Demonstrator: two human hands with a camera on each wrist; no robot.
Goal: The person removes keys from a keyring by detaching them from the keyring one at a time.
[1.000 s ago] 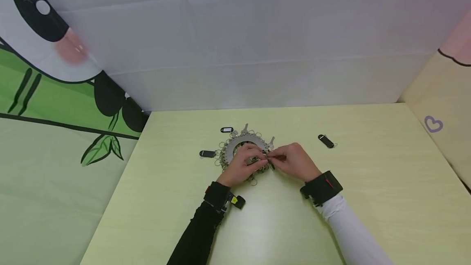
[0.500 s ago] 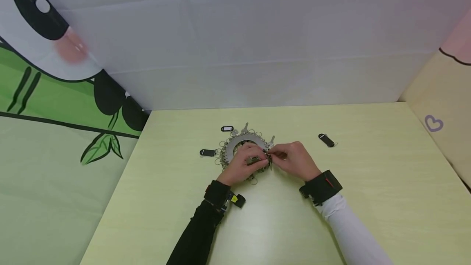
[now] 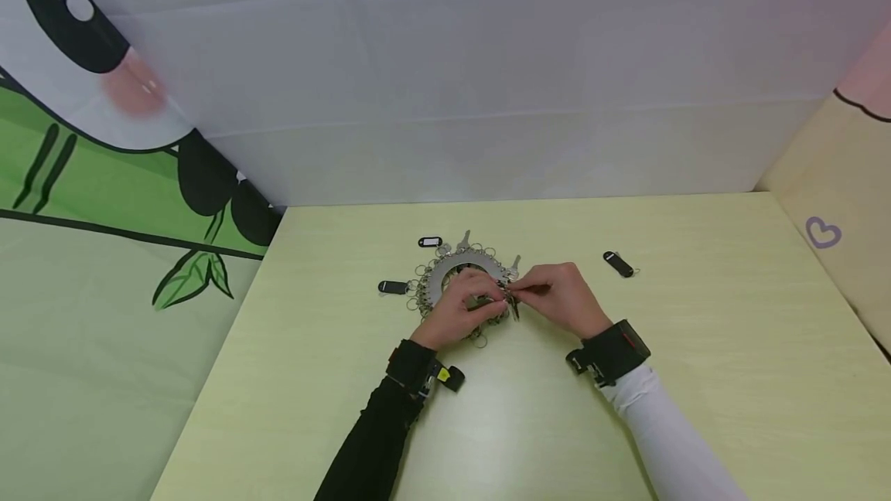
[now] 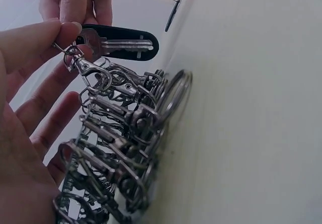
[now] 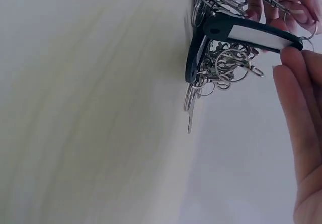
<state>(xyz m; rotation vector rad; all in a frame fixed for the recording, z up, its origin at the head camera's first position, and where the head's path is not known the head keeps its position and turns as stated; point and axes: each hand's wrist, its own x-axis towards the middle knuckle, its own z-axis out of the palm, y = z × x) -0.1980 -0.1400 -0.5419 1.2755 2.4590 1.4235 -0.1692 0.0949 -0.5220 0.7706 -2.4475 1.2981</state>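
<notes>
A round grey metal key holder, ringed by small metal clasps and split rings, lies on the table in the head view. Over its right half, my left hand pinches a split ring on a swivel clasp. My right hand meets it from the right and pinches the end of a black key tag with a white label. A silver key hangs alongside this tag in the left wrist view. Whether tag and key are threaded on the ring I cannot tell.
One black key tag lies apart at right on the pale table. Two others, a left tag and an upper tag, lie at the holder's edge. Keys stick out at its top. A white cloth wall stands behind.
My right hand has shifted slightly, and the piece hanging below its fingertips has changed its angle. The left hand stays in place with its pinch.
</notes>
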